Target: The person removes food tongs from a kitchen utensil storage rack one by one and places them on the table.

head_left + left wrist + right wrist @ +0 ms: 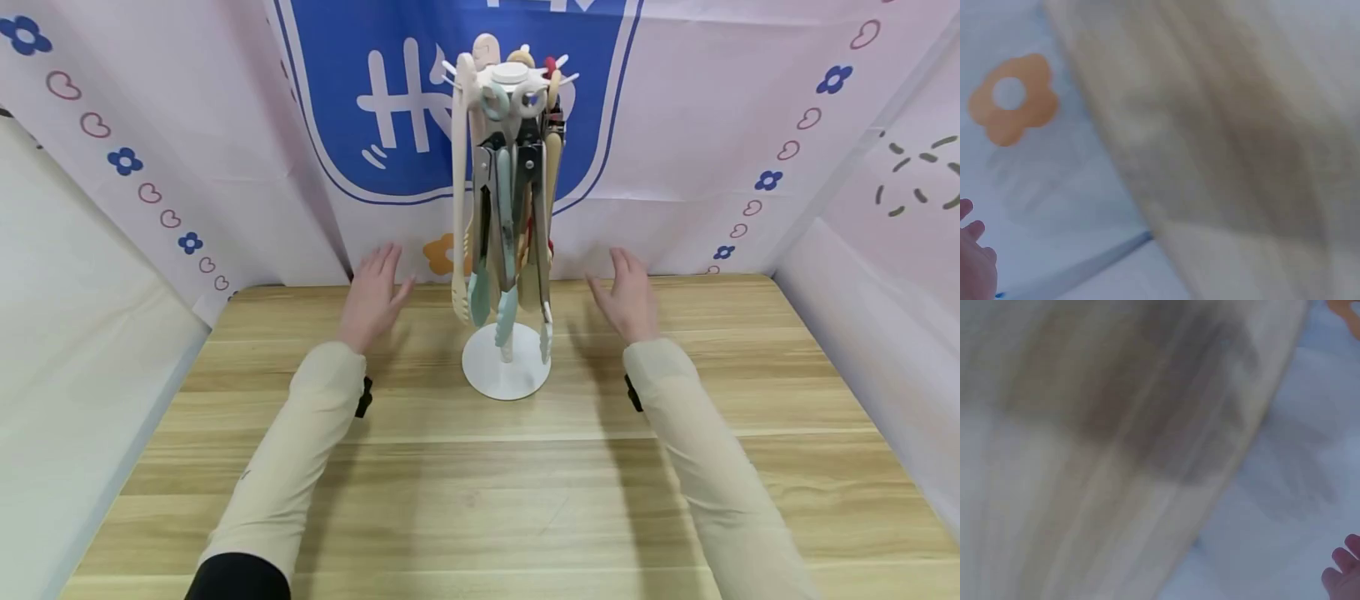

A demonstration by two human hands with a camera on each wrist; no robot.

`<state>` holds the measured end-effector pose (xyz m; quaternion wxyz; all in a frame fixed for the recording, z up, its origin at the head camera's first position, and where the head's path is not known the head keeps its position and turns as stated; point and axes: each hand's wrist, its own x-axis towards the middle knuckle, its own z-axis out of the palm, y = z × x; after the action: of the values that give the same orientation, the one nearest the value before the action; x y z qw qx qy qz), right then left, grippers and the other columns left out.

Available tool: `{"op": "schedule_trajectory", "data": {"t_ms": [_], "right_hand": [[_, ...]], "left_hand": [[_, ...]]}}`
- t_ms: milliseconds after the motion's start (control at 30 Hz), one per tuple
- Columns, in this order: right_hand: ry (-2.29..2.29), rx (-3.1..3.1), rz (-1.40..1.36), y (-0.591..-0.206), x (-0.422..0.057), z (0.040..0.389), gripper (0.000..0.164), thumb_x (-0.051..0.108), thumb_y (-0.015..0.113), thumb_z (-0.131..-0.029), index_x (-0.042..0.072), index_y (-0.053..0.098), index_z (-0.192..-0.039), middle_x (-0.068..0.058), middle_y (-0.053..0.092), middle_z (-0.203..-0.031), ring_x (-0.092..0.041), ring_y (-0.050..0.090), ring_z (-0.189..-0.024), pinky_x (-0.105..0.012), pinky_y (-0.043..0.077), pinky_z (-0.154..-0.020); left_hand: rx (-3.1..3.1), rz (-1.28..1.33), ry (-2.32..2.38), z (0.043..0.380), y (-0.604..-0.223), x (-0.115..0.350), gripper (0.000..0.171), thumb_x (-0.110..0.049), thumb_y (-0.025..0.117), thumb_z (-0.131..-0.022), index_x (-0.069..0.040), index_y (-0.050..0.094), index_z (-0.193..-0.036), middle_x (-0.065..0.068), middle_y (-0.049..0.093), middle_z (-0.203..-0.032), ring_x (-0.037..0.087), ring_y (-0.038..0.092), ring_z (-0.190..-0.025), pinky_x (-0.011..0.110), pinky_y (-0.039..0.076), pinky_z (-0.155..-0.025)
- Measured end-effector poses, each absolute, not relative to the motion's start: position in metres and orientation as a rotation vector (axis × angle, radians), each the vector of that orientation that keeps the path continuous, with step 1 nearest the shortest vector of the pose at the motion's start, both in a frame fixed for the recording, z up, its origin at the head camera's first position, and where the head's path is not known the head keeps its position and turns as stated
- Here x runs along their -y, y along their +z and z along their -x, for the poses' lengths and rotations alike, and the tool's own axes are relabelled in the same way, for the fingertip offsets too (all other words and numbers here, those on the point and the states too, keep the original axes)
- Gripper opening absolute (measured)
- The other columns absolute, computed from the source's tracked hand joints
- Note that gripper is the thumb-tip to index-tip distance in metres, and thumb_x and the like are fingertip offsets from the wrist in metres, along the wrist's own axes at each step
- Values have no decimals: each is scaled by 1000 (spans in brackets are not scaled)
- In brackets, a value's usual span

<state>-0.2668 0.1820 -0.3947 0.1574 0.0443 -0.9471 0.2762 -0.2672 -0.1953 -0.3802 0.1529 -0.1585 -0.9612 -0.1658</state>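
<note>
A white utensil stand (pixel 507 367) with a round base stands on the wooden table between both hands. Several kitchen utensils hang from its top hooks, among them tongs with teal tips (pixel 507 312), tongs with pale tips (pixel 546 333) and a long cream-coloured utensil (pixel 460 183). To the left of the stand my left hand (pixel 372 296) reaches toward the table's back edge, fingers extended and holding nothing. On the right side my right hand (pixel 628 296) does likewise, thumb apart from the fingers. Only fingertips of each hand show in the wrist views, with the hanging utensils out of sight there.
Behind the table's back edge hangs a pale cloth (pixel 712 125) printed with a blue emblem, flowers and hearts. White side walls (pixel 67 333) flank the wooden table (pixel 480 500). Dark bands (pixel 363 398) sit at both wrists.
</note>
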Motion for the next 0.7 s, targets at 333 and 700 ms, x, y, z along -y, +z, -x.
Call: {"op": "schedule_trajectory", "data": {"t_ms": [333, 700], "right_hand": [[881, 2504, -209, -367, -171, 259, 47, 29, 56, -89, 0, 48, -126, -19, 49, -127, -33, 43, -119, -42, 33, -102], [962, 2253, -340, -337, -157, 252, 37, 16, 61, -86, -4, 54, -117, -20, 56, -116, -33, 52, -108, -39, 39, -97]], "left_hand": [[2484, 612, -630, 262, -332, 176, 46, -24, 45, -95, 4, 40, -132, 20, 39, -137, 30, 29, -131, 36, 14, -111], [2178, 740, -712, 249, -286, 158, 36, -14, 49, -93, 5, 47, -125, 19, 47, -130, 29, 36, -128, 36, 17, -111]]}}
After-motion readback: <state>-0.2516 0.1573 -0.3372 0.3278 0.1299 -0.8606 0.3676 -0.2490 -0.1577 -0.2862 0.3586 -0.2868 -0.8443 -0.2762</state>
